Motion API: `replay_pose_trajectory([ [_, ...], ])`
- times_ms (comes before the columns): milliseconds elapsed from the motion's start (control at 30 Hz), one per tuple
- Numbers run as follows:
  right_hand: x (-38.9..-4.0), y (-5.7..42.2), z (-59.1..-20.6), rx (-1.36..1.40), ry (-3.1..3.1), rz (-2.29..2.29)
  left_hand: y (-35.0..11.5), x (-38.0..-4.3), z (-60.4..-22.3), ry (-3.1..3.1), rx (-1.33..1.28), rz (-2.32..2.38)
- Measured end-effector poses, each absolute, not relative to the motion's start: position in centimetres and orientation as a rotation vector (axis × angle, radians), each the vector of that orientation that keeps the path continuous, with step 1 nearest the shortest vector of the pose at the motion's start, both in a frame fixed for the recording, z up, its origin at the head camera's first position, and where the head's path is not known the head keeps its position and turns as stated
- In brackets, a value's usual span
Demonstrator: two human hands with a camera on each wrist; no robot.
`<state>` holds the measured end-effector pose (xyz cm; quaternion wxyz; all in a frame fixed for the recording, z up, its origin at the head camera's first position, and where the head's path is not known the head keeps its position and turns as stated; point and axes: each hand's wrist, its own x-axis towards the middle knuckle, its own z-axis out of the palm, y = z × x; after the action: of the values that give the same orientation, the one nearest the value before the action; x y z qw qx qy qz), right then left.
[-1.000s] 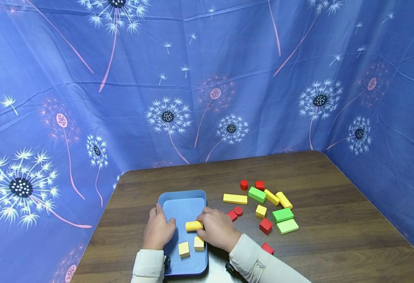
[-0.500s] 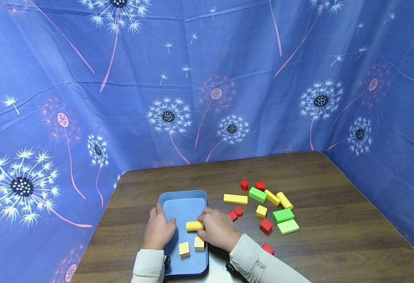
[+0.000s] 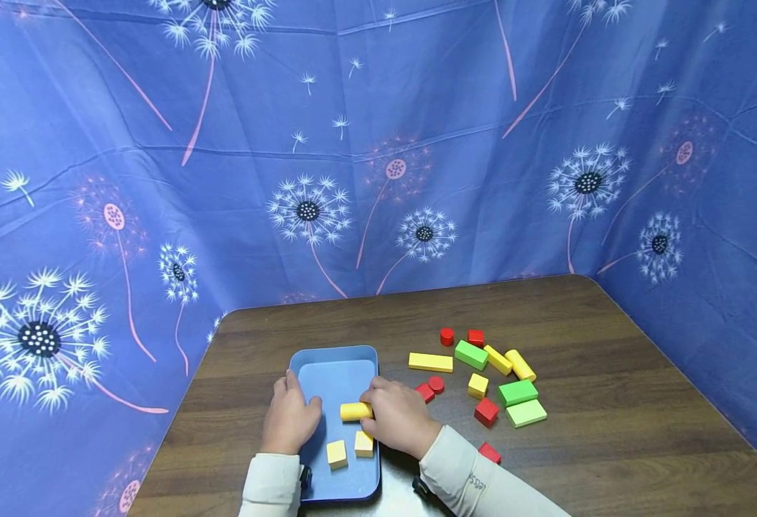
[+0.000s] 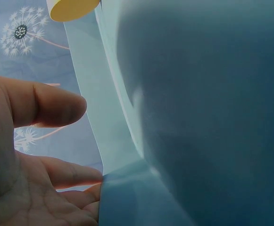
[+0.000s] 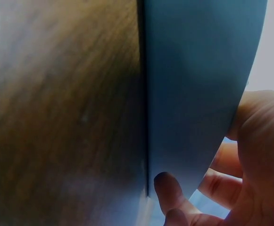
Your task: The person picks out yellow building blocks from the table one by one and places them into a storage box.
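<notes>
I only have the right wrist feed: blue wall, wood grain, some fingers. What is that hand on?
Observer: Head view shows the right hand at the right edge of a blue tray, fingers against a yellow cylinder lying in it.
Operator: Anything else in the tray?
Observer: Two yellow cubes nearer the person.
Operator: Left hand?
Observer: The left hand rests on the tray's left rim, fingers relaxed; it holds no block.
Operator: Blocks outside?
Observer: Red, yellow and green blocks lie loose on the table right of the tray, including a long yellow bar.
</notes>
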<state>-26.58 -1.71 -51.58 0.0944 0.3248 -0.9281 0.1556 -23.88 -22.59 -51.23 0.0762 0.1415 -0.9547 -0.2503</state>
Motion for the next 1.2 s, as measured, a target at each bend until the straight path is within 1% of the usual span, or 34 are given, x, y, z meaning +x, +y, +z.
replay_pose_trajectory([
  [1200, -26.57, -1.71, -51.48, 0.966, -2.808, 0.513, -22.74, -24.16, -51.51, -2.859, 0.378, -0.723],
])
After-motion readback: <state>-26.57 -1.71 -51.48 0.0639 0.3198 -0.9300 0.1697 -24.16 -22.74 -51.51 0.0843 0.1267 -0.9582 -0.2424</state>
